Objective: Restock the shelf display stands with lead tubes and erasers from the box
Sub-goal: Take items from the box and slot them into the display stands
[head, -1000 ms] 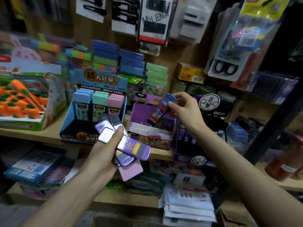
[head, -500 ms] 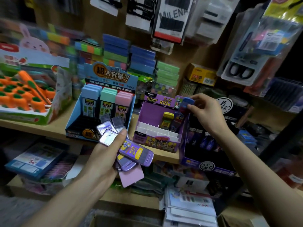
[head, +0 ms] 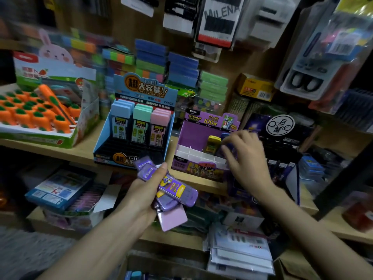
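My left hand [head: 141, 190] grips a fanned bundle of several purple lead tubes [head: 175, 189] in front of the shelf edge, thumb pressed on top. A purple display stand [head: 193, 134] with white dividers sits on the shelf. A yellow-capped lead tube [head: 213, 144] stands in its back row. Right beside it, my right hand [head: 246, 160] reaches into the stand and pinches a blue-capped lead tube [head: 225, 136] with its fingertips. The lower part of that tube is hidden by my fingers.
A blue display stand [head: 129, 156] with pastel lead cases sits left of the purple one. A carrot eraser box [head: 40, 118] is at far left, a black stand [head: 282, 128] at right. Packs hang on the wall above. A cardboard box [head: 161, 265] lies below.
My right hand has brought the blue-capped tube down from above the purple stand into its back row, next to the yellow-capped tube. My left hand has kept its bundle in place.
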Demonstrator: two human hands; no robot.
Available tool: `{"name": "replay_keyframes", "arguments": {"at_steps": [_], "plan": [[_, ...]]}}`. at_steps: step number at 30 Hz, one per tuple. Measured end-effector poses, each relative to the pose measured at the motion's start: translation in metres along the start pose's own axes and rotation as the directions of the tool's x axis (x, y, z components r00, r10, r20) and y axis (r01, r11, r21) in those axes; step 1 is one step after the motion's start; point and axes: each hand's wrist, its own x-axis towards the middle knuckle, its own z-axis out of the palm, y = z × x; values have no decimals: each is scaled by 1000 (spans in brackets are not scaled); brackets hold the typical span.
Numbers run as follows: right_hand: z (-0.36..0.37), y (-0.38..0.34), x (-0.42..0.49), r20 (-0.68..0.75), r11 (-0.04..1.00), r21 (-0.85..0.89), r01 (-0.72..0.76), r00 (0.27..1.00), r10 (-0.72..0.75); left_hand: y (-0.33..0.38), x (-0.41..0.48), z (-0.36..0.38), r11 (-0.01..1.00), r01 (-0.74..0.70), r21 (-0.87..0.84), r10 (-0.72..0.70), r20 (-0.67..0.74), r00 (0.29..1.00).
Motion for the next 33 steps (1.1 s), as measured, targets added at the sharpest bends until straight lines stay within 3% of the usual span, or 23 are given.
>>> {"name": "replay_keyframes", "arguments": {"at_steps": [2, 4, 6, 9, 16, 20, 23, 26, 29, 33], "plan": [[-4, -31, -24, 209, 957, 251, -144, 974, 92, -4, -1, 0, 999, 42, -5, -42, -6, 999], [-4, -56, -44, 524, 754, 484, -445, 837, 158, -7, -2, 1, 998, 55, -18, -55, -4, 998], [-2, -71, -57, 699, 535, 542, -649, 701, 142, -9, -4, 2, 998, 55, -15, -55, -15, 998], [2, -79, -65, 772, 231, 573, -786, 612, 172, -12, -7, 3, 999, 51, -2, -51, -19, 999], [8, -78, -62, 696, 55, 680, -731, 668, 265, -1, -16, -2, 1000, -9, 11, 6, 260, 966], [3, -68, -43, 511, 153, 785, -600, 767, 387, 2, -19, -12, 994, -7, 109, -15, 201, 979], [-8, -48, -17, 252, 440, 781, -443, 868, 427, 9, -15, -20, 994, 19, 112, -34, 135, 990], [-10, -28, 16, 109, 643, 667, -376, 903, 416, 18, -7, -29, 997, 17, 81, -24, 78, 997], [-3, -18, 44, 32, 823, 487, -292, 948, 317, 24, -4, -35, 999, 10, 52, -14, 73, 997], [9, -11, 71, 71, 941, 294, -167, 986, 153, 27, -3, -36, 1000, 6, 24, -8, 88, 996]]}}
